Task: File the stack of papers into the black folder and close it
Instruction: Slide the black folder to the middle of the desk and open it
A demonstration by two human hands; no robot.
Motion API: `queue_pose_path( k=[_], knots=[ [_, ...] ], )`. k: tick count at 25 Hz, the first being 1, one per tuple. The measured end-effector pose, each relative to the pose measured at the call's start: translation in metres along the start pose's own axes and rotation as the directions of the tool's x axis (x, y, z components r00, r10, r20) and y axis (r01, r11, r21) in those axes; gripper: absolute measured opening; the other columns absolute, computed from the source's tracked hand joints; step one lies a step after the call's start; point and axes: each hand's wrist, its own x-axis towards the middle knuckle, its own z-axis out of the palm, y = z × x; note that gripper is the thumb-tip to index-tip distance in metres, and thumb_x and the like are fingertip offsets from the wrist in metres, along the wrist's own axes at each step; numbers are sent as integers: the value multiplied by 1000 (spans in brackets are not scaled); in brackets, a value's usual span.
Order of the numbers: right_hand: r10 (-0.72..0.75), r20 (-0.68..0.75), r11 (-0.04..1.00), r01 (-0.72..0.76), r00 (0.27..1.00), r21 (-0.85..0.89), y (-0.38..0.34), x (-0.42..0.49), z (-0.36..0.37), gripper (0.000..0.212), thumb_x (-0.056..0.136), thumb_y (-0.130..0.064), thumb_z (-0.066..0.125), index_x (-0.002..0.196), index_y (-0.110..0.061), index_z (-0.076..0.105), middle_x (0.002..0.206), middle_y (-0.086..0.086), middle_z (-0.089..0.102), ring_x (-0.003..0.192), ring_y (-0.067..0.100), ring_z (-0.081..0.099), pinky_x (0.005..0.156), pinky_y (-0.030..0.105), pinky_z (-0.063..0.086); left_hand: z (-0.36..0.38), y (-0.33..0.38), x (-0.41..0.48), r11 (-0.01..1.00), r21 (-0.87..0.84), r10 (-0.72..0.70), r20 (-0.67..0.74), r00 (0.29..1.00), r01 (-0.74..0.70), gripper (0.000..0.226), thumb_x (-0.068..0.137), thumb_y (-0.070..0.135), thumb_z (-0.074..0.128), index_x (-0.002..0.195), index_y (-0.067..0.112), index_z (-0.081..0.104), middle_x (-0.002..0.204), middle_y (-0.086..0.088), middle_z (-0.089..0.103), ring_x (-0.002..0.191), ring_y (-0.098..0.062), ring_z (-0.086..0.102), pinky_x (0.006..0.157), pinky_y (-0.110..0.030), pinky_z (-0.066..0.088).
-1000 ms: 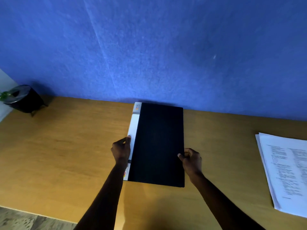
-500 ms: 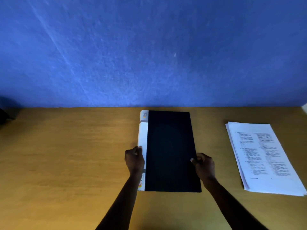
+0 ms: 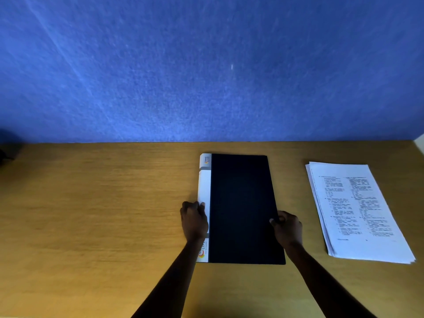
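A black folder (image 3: 243, 208) lies flat and shut on a brown wooden table (image 3: 91, 214), near the blue wall (image 3: 206, 65). It has a white strip (image 3: 205, 187) down its left side with a little colored mark at the top and bottom. You cannot see inside the folder. The left hand (image 3: 193, 220) rests on the white strip, with its fingers curled close together on the left edge. The right hand (image 3: 286, 227) is at the folder's right edge, and its thumb and fingers pinch that edge of the cover. The stack of papers (image 3: 358, 212) sits on the table to the right of the folder, apart from it. The top sheet is white with small black printing on it, and no hand is touching the stack.
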Motion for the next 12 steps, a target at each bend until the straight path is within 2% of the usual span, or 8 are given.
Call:
queue_pose_path(
  k=[3,7,10,12],
  knots=[
    [-5,10,999,6,1000,-43,2,4,-2,26,86,-12,72,109,-1,71,108,18,72,97,32,67,76,28,47,0,0,1,999,36,11,7,1000,-12,27,99,22,53,97,0,69,105,-19,63,103,-29,57,85,-36,50],
    [-27,-8,994,26,1000,-102,3,5,-6,19,87,-19,71,96,-2,73,105,18,67,92,32,64,79,33,52,0,0,2,998,58,4,-2,1000,-3,28,98,24,53,99,1,69,106,-18,64,104,-28,59,87,-37,52],
    [-8,-150,998,16,989,56,-9,3,-12,17,91,-19,66,84,-3,70,102,18,63,87,32,61,76,30,44,-1,-3,-1,990,129,64,-28,998,-60,29,99,27,52,98,3,68,106,-18,64,100,-31,60,87,-42,53],
    [5,-172,989,20,985,144,-20,4,-19,25,94,-16,57,72,-6,60,92,17,63,77,27,56,66,29,38,-4,-6,1,966,232,112,6,994,-111,34,101,33,45,100,7,67,107,-16,65,98,-28,61,89,-40,51]
  ],
)
